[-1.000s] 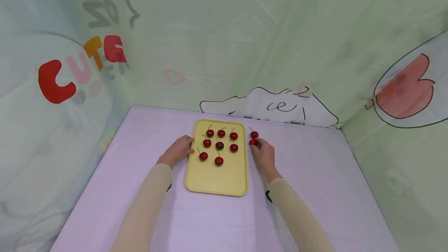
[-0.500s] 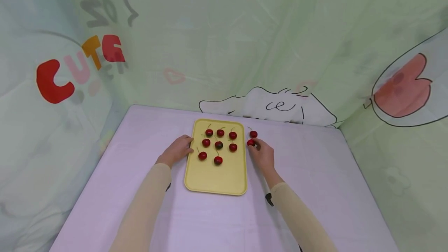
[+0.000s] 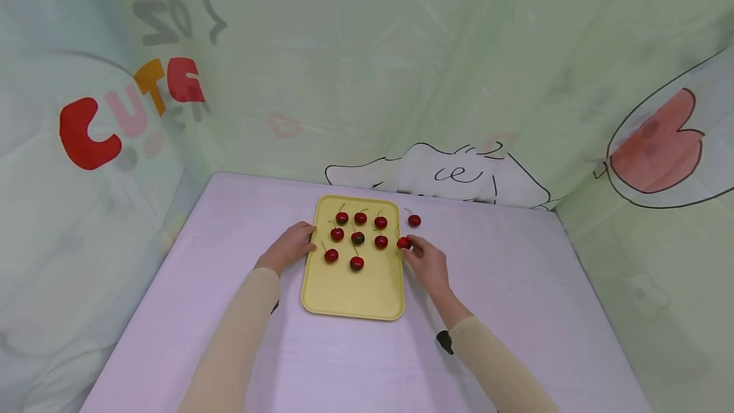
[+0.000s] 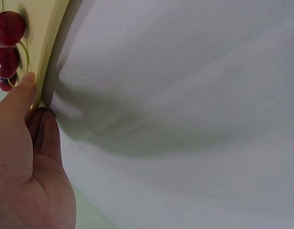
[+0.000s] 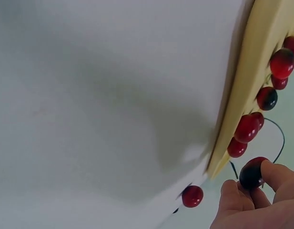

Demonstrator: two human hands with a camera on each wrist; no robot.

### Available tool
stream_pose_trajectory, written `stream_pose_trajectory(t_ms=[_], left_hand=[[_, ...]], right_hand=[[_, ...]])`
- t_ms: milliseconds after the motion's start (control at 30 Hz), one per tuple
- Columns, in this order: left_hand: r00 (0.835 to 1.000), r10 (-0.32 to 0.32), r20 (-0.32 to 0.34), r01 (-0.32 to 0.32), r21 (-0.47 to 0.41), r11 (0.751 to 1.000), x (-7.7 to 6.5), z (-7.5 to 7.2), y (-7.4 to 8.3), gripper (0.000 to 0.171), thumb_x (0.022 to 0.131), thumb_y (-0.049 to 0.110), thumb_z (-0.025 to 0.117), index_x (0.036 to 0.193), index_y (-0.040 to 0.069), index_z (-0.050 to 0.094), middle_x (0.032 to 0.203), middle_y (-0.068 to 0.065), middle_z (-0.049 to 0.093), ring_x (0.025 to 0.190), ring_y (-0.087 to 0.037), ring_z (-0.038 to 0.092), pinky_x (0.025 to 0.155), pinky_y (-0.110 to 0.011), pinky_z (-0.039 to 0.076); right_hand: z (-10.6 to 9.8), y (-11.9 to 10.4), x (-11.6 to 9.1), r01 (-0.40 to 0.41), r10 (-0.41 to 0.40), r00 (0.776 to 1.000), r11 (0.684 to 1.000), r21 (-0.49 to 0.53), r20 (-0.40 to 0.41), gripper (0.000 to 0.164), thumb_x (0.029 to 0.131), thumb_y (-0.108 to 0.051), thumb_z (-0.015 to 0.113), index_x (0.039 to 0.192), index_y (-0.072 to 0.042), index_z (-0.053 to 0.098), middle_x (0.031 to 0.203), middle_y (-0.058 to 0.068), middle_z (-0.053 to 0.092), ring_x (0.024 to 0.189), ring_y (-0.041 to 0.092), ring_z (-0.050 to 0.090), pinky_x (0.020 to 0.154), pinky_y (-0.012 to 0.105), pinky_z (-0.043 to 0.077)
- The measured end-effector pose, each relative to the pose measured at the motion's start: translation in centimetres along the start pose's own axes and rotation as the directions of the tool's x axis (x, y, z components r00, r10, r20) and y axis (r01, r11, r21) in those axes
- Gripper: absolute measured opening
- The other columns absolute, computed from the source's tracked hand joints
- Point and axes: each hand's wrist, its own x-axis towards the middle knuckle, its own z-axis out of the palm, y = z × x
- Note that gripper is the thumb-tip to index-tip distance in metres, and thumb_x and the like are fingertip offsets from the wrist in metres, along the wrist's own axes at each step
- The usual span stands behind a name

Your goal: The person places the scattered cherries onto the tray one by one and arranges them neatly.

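A yellow tray (image 3: 352,295) lies on the table with several red cherries on it, stems attached, in loose rows. My left hand (image 3: 291,245) grips the tray's left edge; in the left wrist view the thumb (image 4: 26,88) rests on the rim and the other fingers are tucked against its outer side. With thumb and fingertips my right hand (image 3: 427,263) pinches a dark red cherry (image 5: 252,172), held above the tray's right rim in the head view. One more cherry (image 3: 414,220) lies on the table, just right of the tray's far corner.
A pale lilac cloth covers the table (image 3: 504,285). Printed fabric walls (image 3: 367,81) rise behind it and at both sides, with the back wall close beyond the tray.
My right hand has lifted the cherry from the table beside the tray and carried it left and slightly nearer, over the right rim. The left hand stays on the tray edge.
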Motion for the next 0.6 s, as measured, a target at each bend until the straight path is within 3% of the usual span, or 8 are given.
stream_pose_trajectory(t_ms=[400,600], left_hand=[[1.000,0.013,-0.012,-0.013,0.001,1.000,0.3,0.3,-0.6,0.053,0.097,0.017,0.063,0.141,-0.005,0.046,0.140,-0.019,0.049,0.132,-0.032,0.044,0.114,-0.041,0.035],[1.000,0.013,-0.015,-0.013,-0.011,1.000,0.3,0.2,-0.4,0.052,0.097,0.016,0.063,0.141,-0.005,0.046,0.140,-0.019,0.049,0.132,-0.032,0.045,0.114,-0.041,0.035]], right_hand=[[0.8,-1.6,-2.4,-0.001,0.001,0.996,1.000,0.006,0.091,0.039,0.090,-0.014,0.072,0.127,-0.003,0.064,0.128,0.013,0.063,0.118,0.025,0.061,0.095,0.033,0.052],[1.5,-1.9,-3.1,0.050,-0.047,0.991,0.999,-0.021,0.125,0.038,0.089,-0.014,0.073,0.124,-0.002,0.066,0.125,0.014,0.065,0.117,0.027,0.061,0.095,0.035,0.053]])
